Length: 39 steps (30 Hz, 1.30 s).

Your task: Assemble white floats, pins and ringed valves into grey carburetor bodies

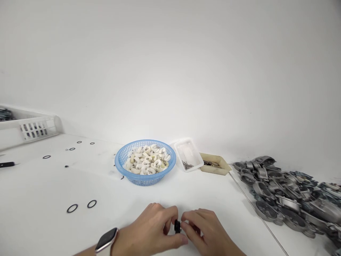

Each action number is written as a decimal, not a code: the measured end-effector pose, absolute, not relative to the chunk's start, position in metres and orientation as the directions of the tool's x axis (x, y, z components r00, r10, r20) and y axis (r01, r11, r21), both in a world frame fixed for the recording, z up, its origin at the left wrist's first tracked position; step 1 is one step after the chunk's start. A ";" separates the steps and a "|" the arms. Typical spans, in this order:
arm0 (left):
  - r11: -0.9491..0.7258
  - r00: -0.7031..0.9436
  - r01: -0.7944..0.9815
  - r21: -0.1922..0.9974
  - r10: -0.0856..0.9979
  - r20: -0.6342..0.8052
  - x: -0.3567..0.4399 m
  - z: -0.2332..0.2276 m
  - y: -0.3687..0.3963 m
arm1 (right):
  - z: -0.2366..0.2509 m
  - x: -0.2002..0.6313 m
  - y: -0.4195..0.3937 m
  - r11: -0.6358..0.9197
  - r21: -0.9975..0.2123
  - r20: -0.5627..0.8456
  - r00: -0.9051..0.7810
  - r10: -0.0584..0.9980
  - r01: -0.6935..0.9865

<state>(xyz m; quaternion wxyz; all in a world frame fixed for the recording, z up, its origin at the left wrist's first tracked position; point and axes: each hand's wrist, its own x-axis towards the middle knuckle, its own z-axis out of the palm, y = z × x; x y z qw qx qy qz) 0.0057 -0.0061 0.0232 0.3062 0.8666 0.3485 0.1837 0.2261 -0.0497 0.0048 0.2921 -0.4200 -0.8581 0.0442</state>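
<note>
Near the bottom of the head view, my left hand is closed around a small black cylindrical part, pinched between thumb and index finger. My right hand comes in from the right. Its thumb and index finger are pinched together at the part's right side, where a tiny metallic bit shows; what exactly those fingers grip is too small to make out. Beyond both hands stands a blue basket full of white curved plastic pieces.
A white tray with thin metal pins leans on a beige bin. Grey metal housings are heaped at right. Several black rings lie at left, with a black-handled tool and a white crate.
</note>
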 end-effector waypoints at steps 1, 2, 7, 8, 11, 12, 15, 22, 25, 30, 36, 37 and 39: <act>-0.570 0.691 0.488 0.661 0.715 0.106 0.006 0.024 -0.006 | 0.005 0.226 -0.050 0.651 -0.314 0.459 -0.489 0.742 0.692; -0.571 0.695 0.481 0.666 0.711 0.108 0.006 0.024 -0.007 | 0.005 0.226 -0.050 0.657 -0.303 0.455 -0.501 0.736 0.690; -0.514 0.697 0.476 0.713 0.715 0.050 0.005 0.029 -0.010 | 0.005 0.228 -0.049 0.647 -0.247 0.492 -0.482 0.725 0.721; -0.489 0.692 0.488 0.723 0.722 0.021 0.005 0.031 -0.011 | 0.006 0.228 -0.049 0.638 -0.242 0.505 -0.467 0.726 0.731; -0.434 0.674 0.522 0.734 0.737 -0.044 0.005 0.035 -0.013 | 0.007 0.228 -0.048 0.637 -0.229 0.539 -0.448 0.713 0.736; -0.423 0.669 0.529 0.736 0.741 -0.055 0.005 0.036 -0.013 | 0.007 0.228 -0.048 0.643 -0.226 0.551 -0.448 0.704 0.732; -0.417 0.669 0.526 0.741 0.741 -0.057 0.004 0.037 -0.013 | 0.007 0.229 -0.049 0.667 -0.211 0.582 -0.456 0.673 0.715; -0.462 0.696 0.489 0.740 0.718 -0.011 0.004 0.028 -0.007 | 0.011 0.227 -0.057 0.621 -0.280 0.503 -0.439 0.745 0.733; -0.469 0.721 0.455 0.757 0.693 -0.004 0.005 0.026 -0.006 | 0.015 0.226 -0.061 0.566 -0.357 0.423 -0.411 0.807 0.743; -0.470 0.741 0.396 0.789 0.671 0.029 0.005 0.027 -0.005 | 0.021 0.225 -0.067 0.460 -0.523 0.300 -0.350 0.887 0.717; -0.479 0.758 0.347 0.806 0.650 0.059 0.004 0.028 -0.005 | 0.018 0.223 -0.068 0.423 -0.596 0.273 -0.323 0.906 0.683; -0.477 0.757 0.348 0.807 0.651 0.058 0.004 0.028 -0.005 | 0.016 0.223 -0.068 0.419 -0.599 0.270 -0.321 0.908 0.682; -0.475 0.752 0.356 0.805 0.657 0.056 0.004 0.027 -0.005 | 0.011 0.224 -0.067 0.397 -0.608 0.252 -0.307 0.918 0.687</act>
